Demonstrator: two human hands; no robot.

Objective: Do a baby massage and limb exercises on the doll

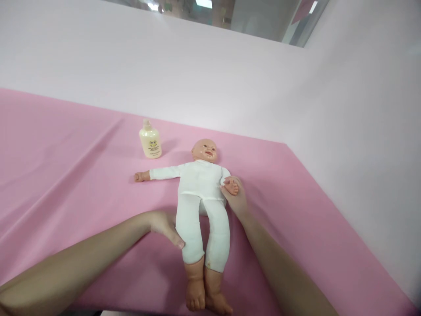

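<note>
A baby doll [202,182] in a white top and white trousers lies face up, its head away from me and its bare feet toward me. My left hand [166,226] holds the leg on the left side of the view, thumb against the trouser leg and fingers hidden underneath. On the other side, my right hand [238,202] grips the doll's arm near the wrist, beside its hip; the doll's small hand partly covers my fingers. The doll's other arm stretches out to the left on the cloth.
A pale yellow pump bottle [151,142] stands upright near the doll's head, to the left. Pink cloth [82,175] with creases covers the table. White walls [164,70] rise behind and at the right, with a window [256,19] above.
</note>
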